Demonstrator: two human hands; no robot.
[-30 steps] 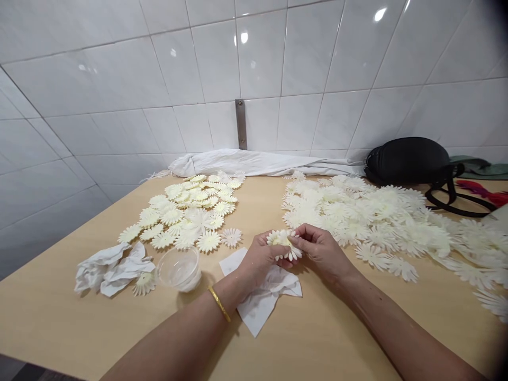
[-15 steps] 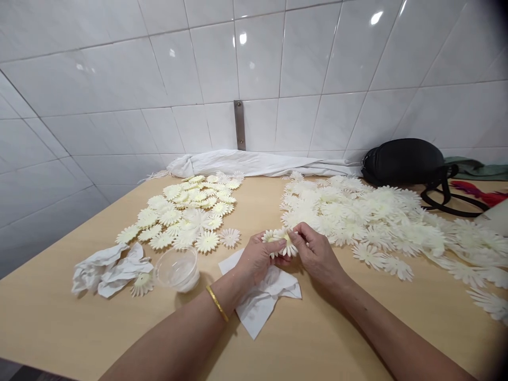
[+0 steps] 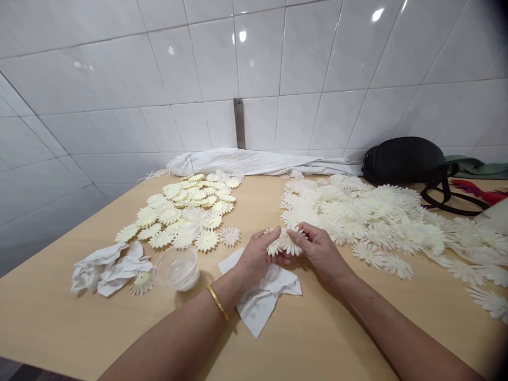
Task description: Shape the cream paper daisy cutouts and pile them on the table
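Pale cream daisy-shaped petal pieces [image 3: 284, 242] are held between both hands over the middle of the table. My left hand [image 3: 257, 256] is closed on the left part, thumb on top and fingers beneath. With thumb and fingers, my right hand [image 3: 317, 246] pinches the right part. Whether they hold one piece or two overlapping ones I cannot tell. Under the left hand lies a white tissue [image 3: 260, 307], partly hidden by it. To the left stands a clear plastic cup [image 3: 177, 270] with whitish content.
A pile of yellowish petal pieces [image 3: 174, 214] lies at back left, and a larger paler heap [image 3: 369, 211] at right. Crumpled tissue [image 3: 107, 267] rests at left beside a single petal piece [image 3: 142, 284]. A black bag [image 3: 405, 160] and rolled white cloth [image 3: 238, 162] sit along the tiled wall.
My right hand has moved slightly to the right, and the petal pieces between the hands now look more spread out. My left hand keeps its place and its hold.
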